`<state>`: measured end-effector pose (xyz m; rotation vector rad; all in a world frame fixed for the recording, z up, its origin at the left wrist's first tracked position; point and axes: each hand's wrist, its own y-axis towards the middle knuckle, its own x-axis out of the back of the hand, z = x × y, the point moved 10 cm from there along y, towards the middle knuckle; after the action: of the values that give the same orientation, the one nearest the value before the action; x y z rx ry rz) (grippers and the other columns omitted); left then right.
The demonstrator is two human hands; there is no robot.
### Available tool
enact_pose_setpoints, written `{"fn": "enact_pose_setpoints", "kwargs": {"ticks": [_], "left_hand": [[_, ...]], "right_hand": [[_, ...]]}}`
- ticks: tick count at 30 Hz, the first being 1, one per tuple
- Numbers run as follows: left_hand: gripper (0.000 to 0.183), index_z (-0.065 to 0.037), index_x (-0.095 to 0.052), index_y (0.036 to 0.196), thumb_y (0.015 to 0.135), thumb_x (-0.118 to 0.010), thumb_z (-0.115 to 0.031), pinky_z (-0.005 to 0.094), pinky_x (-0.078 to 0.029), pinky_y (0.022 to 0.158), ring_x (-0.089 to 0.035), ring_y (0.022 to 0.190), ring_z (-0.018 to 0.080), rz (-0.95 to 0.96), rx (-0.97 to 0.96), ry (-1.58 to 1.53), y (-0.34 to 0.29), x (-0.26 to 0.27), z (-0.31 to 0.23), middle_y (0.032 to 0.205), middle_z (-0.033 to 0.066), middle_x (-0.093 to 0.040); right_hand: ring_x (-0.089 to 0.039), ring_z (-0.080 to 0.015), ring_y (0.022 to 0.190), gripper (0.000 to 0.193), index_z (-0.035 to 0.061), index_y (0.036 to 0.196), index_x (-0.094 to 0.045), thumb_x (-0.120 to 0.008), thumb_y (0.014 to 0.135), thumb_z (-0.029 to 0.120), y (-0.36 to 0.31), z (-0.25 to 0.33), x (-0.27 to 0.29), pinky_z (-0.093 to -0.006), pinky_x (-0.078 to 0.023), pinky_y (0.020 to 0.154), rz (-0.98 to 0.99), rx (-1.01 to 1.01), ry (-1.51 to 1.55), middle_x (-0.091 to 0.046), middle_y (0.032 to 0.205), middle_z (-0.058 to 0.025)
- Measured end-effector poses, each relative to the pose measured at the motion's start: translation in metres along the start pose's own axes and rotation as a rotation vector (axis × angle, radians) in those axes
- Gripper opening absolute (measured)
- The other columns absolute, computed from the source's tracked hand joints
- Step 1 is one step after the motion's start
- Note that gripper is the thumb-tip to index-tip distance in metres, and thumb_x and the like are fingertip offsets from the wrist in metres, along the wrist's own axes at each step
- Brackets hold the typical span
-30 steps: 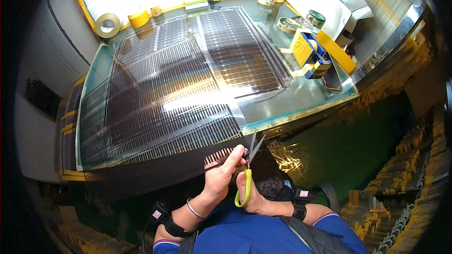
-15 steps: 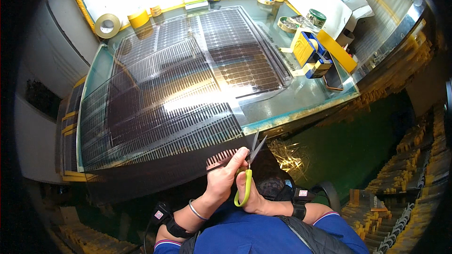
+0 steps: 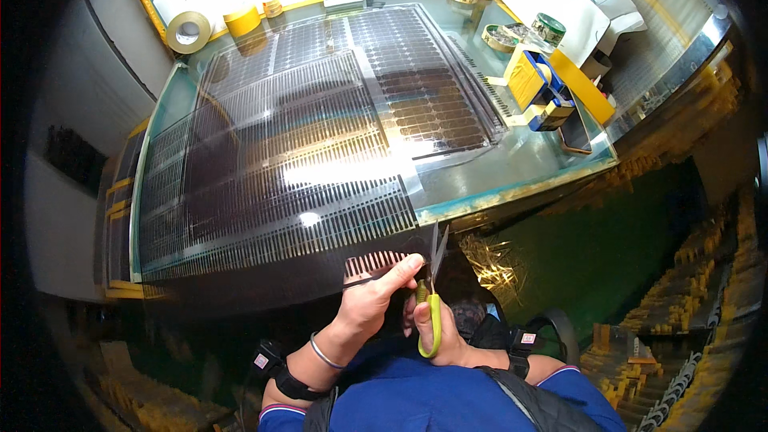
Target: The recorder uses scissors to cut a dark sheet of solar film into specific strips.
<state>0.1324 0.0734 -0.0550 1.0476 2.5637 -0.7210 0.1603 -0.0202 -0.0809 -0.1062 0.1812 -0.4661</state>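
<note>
My left hand (image 3: 374,298) pinches the edge of a piece of clear film with dark bars (image 3: 370,263) between thumb and fingers, in front of the table's near edge. Close on its right, my right hand (image 3: 442,334) grips scissors (image 3: 434,316) with yellow-green handles. Their blades point away from me and stand slightly apart, just right of the film's end. Large film sheets (image 3: 280,228) printed with rows of dark bars lie across the glass-topped table. Whether the held piece joins these sheets I cannot tell.
On the table's right stand a blue and yellow tape dispenser (image 3: 540,88) and a green tape roll (image 3: 549,29). A beige tape roll (image 3: 189,32) and a yellow roll (image 3: 242,21) sit at the back left. The table's front edge (image 3: 520,189) runs beyond my hands.
The scissor blades have come closer together. My right hand and the scissors have shifted slightly right, and my left hand slightly left with the film. The whole view has moved a little.
</note>
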Motion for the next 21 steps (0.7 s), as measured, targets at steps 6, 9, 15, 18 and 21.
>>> {"fn": "enact_pose_setpoints", "kwargs": {"ticks": [6, 9, 15, 18, 21], "left_hand": [[0.008, -0.003, -0.063, 0.078, 0.077, -0.066, -0.011, 0.0207, -0.043, 0.056, -0.053, 0.060, 0.0072, 0.045, -0.047, 0.026, -0.003, 0.002, -0.008, 0.069, 0.0005, -0.058], [0.009, -0.003, -0.063, 0.078, 0.077, -0.066, -0.011, 0.0208, -0.043, 0.055, -0.052, 0.060, 0.0073, 0.059, -0.036, 0.018, -0.004, 0.003, -0.007, 0.069, 0.0007, -0.058], [0.009, -0.003, -0.063, 0.078, 0.077, -0.066, -0.011, 0.0211, -0.043, 0.055, -0.052, 0.060, 0.0077, 0.076, -0.014, 0.023, -0.005, 0.003, -0.008, 0.070, 0.0009, -0.059], [0.009, -0.003, -0.063, 0.077, 0.077, -0.066, -0.011, 0.0213, -0.043, 0.055, -0.052, 0.060, 0.0078, 0.081, -0.002, 0.021, -0.006, 0.003, -0.007, 0.070, 0.0008, -0.058], [0.009, -0.003, -0.063, 0.077, 0.076, -0.066, -0.011, 0.0213, -0.042, 0.055, -0.052, 0.059, 0.0078, 0.075, 0.014, 0.006, -0.006, 0.004, -0.003, 0.069, 0.0006, -0.058]], "right_hand": [[-0.045, -0.0113, 0.054, 0.038, 0.0039, 0.086, -0.043, -0.045, 0.088, 0.042, -0.011, 0.005, 0.010, -0.0265, -0.038, 0.049, 0.027, -0.060, -0.069, -0.045, 0.063, -0.0036], [-0.044, -0.0144, 0.054, 0.035, 0.0034, 0.081, -0.045, -0.051, 0.087, 0.037, -0.014, 0.006, 0.018, -0.0297, -0.038, 0.050, 0.013, -0.099, -0.157, -0.046, 0.062, -0.0060], [-0.053, -0.0231, 0.058, 0.035, 0.0018, 0.078, -0.047, -0.056, 0.085, 0.035, -0.018, 0.016, 0.025, -0.0335, -0.041, 0.054, 0.051, -0.188, -0.333, -0.051, 0.066, -0.0132], [-0.056, -0.0263, 0.061, 0.035, 0.0012, 0.078, -0.047, -0.057, 0.084, 0.034, -0.019, 0.022, 0.026, -0.0341, -0.041, 0.054, 0.044, -0.220, -0.351, -0.052, 0.066, -0.0151], [-0.057, -0.0266, 0.062, 0.035, 0.0010, 0.077, -0.048, -0.057, 0.084, 0.034, -0.020, 0.017, 0.029, -0.0347, -0.041, 0.055, 0.041, -0.265, -0.376, -0.052, 0.066, -0.0153]]}}
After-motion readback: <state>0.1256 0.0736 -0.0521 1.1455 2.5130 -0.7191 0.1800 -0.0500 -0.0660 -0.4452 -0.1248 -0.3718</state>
